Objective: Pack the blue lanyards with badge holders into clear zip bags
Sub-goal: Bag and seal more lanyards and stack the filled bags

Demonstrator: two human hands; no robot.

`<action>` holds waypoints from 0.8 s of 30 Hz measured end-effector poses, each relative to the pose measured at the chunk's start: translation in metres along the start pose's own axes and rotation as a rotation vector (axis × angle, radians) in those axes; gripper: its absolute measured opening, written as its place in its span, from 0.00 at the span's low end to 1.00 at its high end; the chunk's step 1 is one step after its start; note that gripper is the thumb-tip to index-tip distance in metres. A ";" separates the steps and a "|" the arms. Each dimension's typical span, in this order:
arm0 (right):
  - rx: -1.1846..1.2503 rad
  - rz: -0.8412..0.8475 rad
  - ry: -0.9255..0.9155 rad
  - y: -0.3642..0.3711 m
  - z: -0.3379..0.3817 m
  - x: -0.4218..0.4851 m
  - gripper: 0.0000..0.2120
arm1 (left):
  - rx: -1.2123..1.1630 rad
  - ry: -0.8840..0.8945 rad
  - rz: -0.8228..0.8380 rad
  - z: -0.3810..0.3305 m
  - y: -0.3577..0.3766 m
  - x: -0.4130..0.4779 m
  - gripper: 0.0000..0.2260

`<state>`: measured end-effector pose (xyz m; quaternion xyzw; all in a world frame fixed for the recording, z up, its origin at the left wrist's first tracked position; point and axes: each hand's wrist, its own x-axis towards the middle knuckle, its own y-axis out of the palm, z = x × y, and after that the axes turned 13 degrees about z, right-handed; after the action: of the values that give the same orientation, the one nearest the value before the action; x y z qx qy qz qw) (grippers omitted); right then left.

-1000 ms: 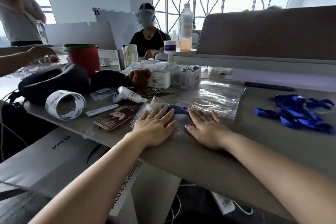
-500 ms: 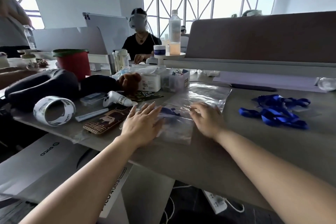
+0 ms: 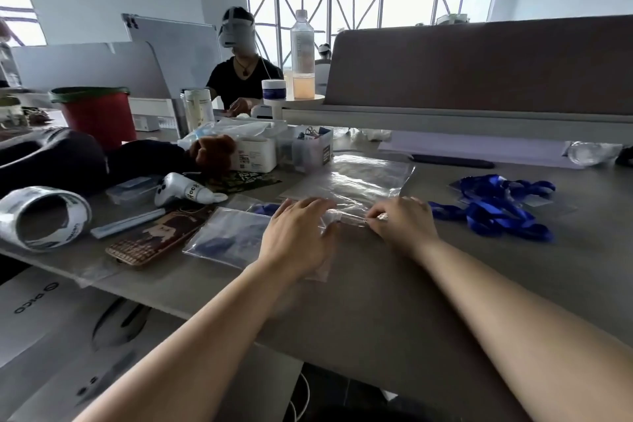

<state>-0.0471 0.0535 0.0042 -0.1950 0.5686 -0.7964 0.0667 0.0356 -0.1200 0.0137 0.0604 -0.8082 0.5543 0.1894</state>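
Now: left hand [image 3: 297,237] flat on zip bag [image 3: 346,218]; right hand [image 3: 402,222] seemingly pinches its seal; box [image 3: 51,319] reads "PICO".

Left hand [image 3: 297,237] lies flat; right hand [image 3: 401,221] pinches, fingers curled.

Glossy clear plastic zip bags [image 3: 368,181], matt blue woven lanyards [image 3: 493,212], a smooth matt grey counter [image 3: 376,301].
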 end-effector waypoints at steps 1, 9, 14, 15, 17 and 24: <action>0.005 -0.008 0.002 0.000 -0.001 0.001 0.08 | -0.001 -0.004 0.007 -0.001 0.002 0.001 0.16; 0.015 -0.183 0.008 -0.026 -0.027 -0.007 0.08 | 0.004 0.008 0.026 -0.013 0.003 0.011 0.16; -0.027 -0.245 0.056 -0.057 -0.085 -0.037 0.06 | 0.016 0.032 0.099 -0.052 0.021 0.035 0.19; -0.025 -0.259 0.069 -0.062 -0.097 -0.044 0.05 | 0.013 0.055 0.113 -0.064 0.028 0.040 0.19; -0.036 -0.292 0.101 -0.071 -0.120 -0.061 0.04 | -0.002 0.108 0.135 -0.089 0.043 0.048 0.17; 0.002 -0.392 0.243 -0.094 -0.188 -0.114 0.03 | -0.030 0.161 0.129 -0.173 0.085 0.067 0.09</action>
<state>-0.0046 0.2888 0.0124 -0.2042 0.5230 -0.8123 -0.1580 -0.0107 0.0784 0.0189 -0.0393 -0.8007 0.5564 0.2184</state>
